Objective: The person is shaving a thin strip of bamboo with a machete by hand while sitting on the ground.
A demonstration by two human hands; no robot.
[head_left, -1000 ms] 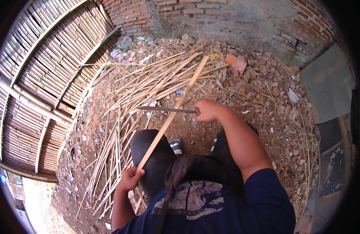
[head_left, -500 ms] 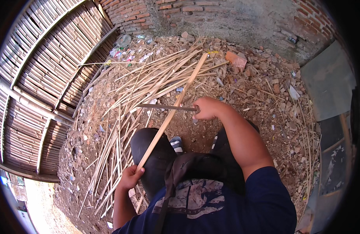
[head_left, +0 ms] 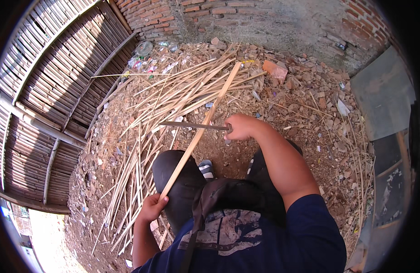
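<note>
My left hand (head_left: 151,209) is closed around the near end of a long, flat bamboo strip (head_left: 187,153). The strip slants up and away to the right, passing over my left knee. My right hand (head_left: 241,127) grips the handle of a long-bladed knife (head_left: 192,125). Its dark blade points left and crosses the strip at about mid-length; whether the edge bites into the strip I cannot tell. Beyond and to the left of the strip, a heap of split bamboo strips (head_left: 182,93) lies on the ground.
A brick wall (head_left: 264,27) closes off the far side. Slatted bamboo panels (head_left: 50,95) stand at the left, grey sheets (head_left: 385,98) at the right. Rubble, an orange brick piece (head_left: 275,70) and plastic litter (head_left: 144,48) cover the ground.
A dark shadow has spread over the bamboo panels at the left. The knife has shifted very slightly to the left; the strip and my left hand stay in place.
</note>
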